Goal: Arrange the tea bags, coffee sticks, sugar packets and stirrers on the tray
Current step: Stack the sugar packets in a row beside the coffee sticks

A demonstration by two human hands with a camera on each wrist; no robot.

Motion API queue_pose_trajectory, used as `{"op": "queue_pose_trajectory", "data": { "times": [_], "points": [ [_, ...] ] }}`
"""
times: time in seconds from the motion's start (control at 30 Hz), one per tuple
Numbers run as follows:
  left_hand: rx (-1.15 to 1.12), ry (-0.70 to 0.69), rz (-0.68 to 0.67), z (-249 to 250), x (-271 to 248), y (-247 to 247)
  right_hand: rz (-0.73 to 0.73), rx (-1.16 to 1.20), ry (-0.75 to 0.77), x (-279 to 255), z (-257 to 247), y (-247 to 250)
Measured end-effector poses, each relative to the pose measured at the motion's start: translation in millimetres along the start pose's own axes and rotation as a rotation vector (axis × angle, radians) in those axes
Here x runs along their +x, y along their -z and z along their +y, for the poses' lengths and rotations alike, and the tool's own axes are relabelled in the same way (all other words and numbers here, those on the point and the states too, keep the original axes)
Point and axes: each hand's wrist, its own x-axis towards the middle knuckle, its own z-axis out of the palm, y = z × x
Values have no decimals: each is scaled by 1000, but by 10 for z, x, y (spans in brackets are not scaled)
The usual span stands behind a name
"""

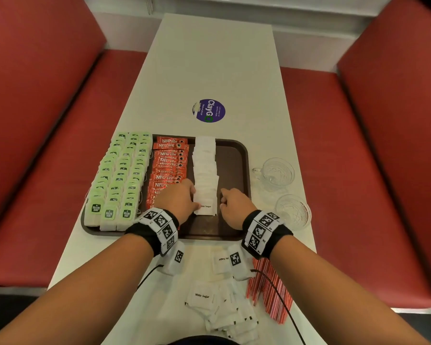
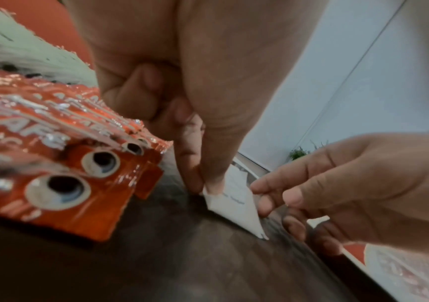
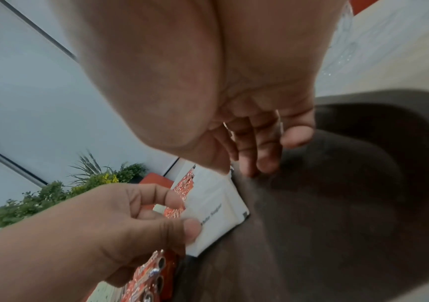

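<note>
Where your head camera looks down, the dark brown rectangular plastic tray holds three lots: green-tagged tea bags in rows at its left, red Nescafe coffee sticks in the middle, and a lengthwise column of white paper sugar packets beside them. Your left hand pinches the nearest packet's left edge; your right hand sits at its right edge, fingers loosely curled. Loose white sugar packets and red-and-white striped stirrers lie on the white table, off the tray. Two clear glass cups stand right of it.

Left wrist: thumb and forefinger nip the packet's corner, other fingers folded; your right fingertips touch its far edge.

Right wrist: your right fingers hang half-curled over bare tray floor, holding nothing; only the thumb reaches the packet's edge.
</note>
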Motion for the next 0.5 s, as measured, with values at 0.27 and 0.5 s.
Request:
{"op": "queue_pose_trajectory", "data": {
  "times": [0.27, 0.5],
  "points": [
    [289, -6, -76, 76, 20, -51, -21, 41, 0, 157, -50, -62],
    [307, -41, -55, 64, 131, -95, -46, 32, 16, 248, -110, -40]
  ]
}}
